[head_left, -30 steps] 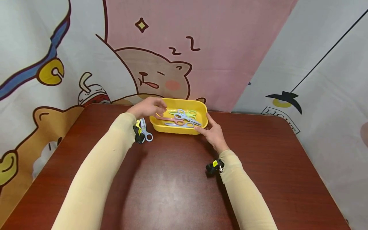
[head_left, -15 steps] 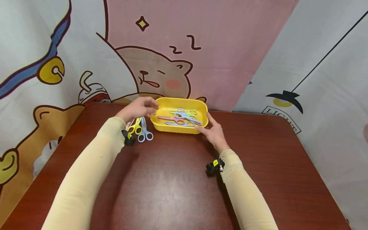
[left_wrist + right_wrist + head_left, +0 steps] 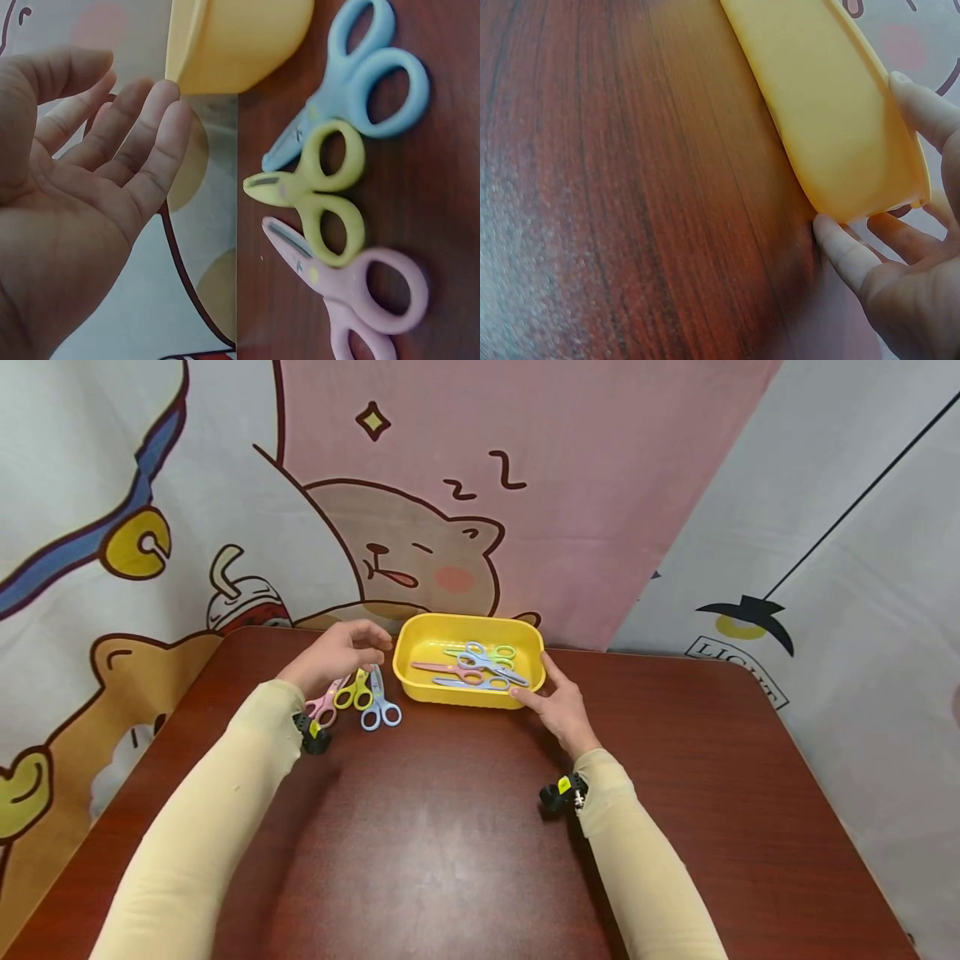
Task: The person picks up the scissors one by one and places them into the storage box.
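In the head view, a yellow tray (image 3: 417, 680) is seen at the far side of the brown table (image 3: 465, 827), with several scissors lying inside. The right hand (image 3: 558, 706) is laid against the tray's right corner, fingers straight and spread. The left hand (image 3: 337, 653) is held above 3 scissors just left of the tray: pink scissors (image 3: 322, 706), yellow-green scissors (image 3: 355, 693) and blue scissors (image 3: 379, 708).

In the left wrist view, the fingers (image 3: 142, 142) are shown relaxed and apart, with nothing held; the 3 scissors lie side by side on the table.

In the right wrist view, the tray wall (image 3: 825, 127) is touched by straight fingertips (image 3: 840, 244).
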A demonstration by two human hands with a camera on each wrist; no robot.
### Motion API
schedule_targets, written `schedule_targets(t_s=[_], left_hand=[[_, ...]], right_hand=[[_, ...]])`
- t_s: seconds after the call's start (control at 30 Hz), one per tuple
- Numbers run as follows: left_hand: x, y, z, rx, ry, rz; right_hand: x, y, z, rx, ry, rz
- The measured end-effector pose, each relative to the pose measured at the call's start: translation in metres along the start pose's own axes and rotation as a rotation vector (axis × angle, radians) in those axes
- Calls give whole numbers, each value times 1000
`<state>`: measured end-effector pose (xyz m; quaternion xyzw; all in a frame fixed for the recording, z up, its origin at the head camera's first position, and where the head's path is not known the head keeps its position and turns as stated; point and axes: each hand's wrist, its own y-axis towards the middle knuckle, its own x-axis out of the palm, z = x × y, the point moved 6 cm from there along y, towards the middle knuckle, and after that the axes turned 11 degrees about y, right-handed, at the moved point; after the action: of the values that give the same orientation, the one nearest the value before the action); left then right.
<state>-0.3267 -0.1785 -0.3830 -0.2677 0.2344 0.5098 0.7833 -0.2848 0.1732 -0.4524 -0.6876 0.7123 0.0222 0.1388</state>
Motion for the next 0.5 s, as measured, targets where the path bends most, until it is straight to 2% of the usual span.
schedule_targets(t_s=[0.23,0.5], left_hand=[[-4,-8,-17,-16,67,34],[-9,-18,-36,-15,166,70]], right_hand=[[0,-2,-3,-8,40,-7],[-1,-2,-3,1,29,-10]])
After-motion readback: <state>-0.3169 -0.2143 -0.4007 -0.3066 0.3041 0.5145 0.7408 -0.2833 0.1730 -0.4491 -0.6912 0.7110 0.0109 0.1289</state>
